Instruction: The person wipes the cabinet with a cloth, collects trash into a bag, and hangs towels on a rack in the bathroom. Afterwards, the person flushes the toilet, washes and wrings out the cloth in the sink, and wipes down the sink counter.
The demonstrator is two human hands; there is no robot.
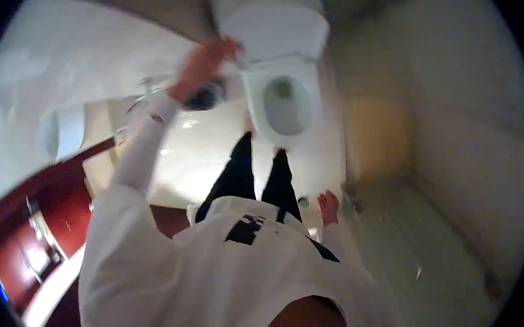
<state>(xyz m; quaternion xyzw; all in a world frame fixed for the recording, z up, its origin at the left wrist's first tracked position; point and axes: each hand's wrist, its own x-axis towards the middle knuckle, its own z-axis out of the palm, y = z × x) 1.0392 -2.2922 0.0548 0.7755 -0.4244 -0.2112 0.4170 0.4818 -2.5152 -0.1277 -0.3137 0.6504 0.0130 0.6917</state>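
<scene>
A white toilet (255, 112) stands ahead with its lid (274, 32) raised and the bowl showing. My left hand (209, 61) reaches forward to the left edge of the raised lid; its fingers are smeared by motion, and whether they touch the lid is unclear. Below that hand is a dark round opening of a bin (204, 97). My right hand (328, 205) hangs low at my right side, away from the toilet, its fingers slightly bent and apart with nothing visible in them.
On the left are a white basin (70, 133) and a dark red cabinet (64, 204). To the right, a wall and a glass-like panel (394, 233) run alongside. My legs stand on the light floor (182, 151) before the toilet.
</scene>
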